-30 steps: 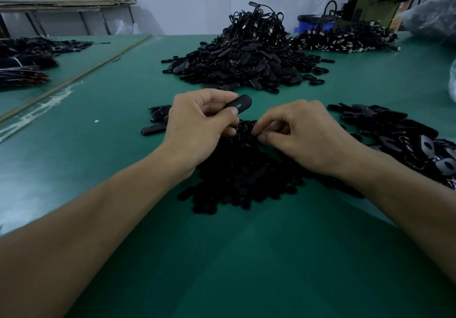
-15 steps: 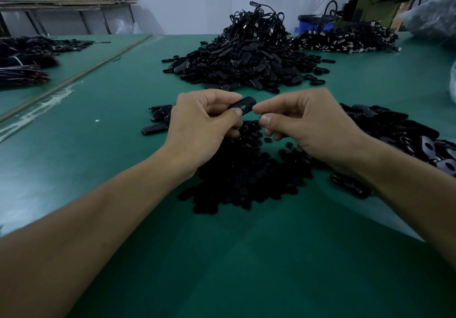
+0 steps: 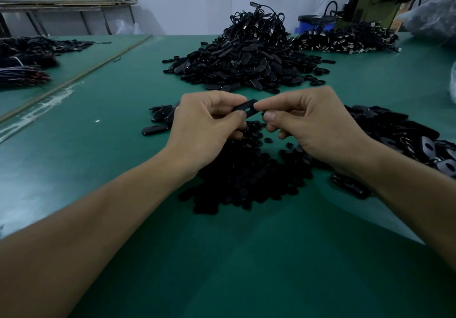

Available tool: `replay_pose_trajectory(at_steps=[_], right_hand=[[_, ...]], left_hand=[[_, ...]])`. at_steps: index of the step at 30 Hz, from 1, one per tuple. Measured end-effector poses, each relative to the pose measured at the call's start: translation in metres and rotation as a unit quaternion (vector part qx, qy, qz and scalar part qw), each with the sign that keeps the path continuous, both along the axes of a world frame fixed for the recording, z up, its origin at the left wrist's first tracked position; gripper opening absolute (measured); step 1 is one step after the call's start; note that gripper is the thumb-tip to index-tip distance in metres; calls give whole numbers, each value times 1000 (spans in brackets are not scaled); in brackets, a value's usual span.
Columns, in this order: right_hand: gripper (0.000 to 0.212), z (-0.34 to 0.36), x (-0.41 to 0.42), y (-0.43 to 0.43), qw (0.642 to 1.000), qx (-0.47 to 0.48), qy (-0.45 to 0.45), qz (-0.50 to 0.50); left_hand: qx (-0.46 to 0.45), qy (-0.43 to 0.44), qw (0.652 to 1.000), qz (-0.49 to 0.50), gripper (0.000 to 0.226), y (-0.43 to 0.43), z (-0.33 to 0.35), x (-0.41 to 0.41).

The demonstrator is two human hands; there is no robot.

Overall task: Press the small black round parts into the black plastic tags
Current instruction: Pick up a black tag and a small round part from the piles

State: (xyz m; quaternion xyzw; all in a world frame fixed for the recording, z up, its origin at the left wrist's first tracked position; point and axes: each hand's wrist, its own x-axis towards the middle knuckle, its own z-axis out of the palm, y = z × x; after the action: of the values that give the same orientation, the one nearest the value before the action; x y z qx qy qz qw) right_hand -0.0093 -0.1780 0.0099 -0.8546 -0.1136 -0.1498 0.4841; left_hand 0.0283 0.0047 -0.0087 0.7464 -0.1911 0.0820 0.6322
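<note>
The left hand (image 3: 207, 120) pinches 1 tag (image 3: 245, 108) steady over the round parts (image 3: 241, 177); the right hand (image 3: 308, 123) pinches its free end, likely squeezing 1 in.

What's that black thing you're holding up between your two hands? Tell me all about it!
The black tag is a flat, oblong piece with rounded ends and a hole in it, seemingly smooth plastic. It is held tilted, right end higher, above the pile of small round parts. The left hand pinches its left end; the right hand pinches its right end.
</note>
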Motion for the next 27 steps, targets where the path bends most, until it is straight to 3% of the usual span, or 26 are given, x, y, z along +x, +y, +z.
replay_pose_trajectory(at_steps=[15,27], right_hand=[[15,-2,-4,13,993,-40,-93,-57],[18,-2,-3,14,989,-78,-95,-80]], left_hand=[[49,-33,998,-13,26,-5,-1,-4],[49,-32,998,-35,25,-6,-1,-6]])
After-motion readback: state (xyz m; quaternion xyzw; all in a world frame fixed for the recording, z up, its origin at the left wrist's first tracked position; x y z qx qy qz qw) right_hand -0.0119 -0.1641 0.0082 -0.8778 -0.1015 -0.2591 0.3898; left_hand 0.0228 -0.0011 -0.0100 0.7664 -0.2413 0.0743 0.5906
